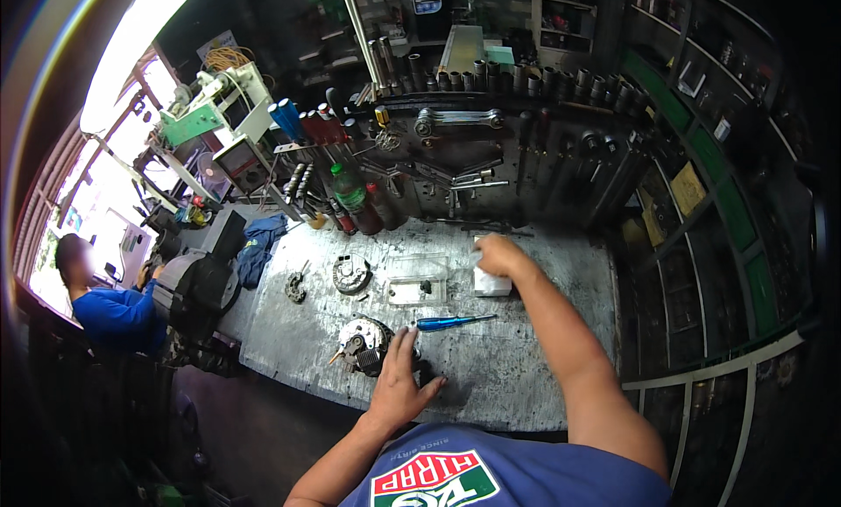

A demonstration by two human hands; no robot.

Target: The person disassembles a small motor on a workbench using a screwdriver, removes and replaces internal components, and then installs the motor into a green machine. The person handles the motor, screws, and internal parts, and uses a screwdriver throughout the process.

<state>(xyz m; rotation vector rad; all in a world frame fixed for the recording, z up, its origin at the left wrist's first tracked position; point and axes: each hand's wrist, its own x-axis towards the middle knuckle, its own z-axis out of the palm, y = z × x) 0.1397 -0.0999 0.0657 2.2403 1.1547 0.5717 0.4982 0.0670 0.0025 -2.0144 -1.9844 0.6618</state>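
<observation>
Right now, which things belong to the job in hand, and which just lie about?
Likely in use:
right hand at white rectangular box
left hand beside round silvery metal assembly
blue-handled screwdriver

Seemingly idle:
crumpled blue cloth
green plastic bottle

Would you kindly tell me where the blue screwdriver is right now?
In the head view, the blue screwdriver lies on the workbench, just below the clear tray, above and right of the left hand.
</observation>
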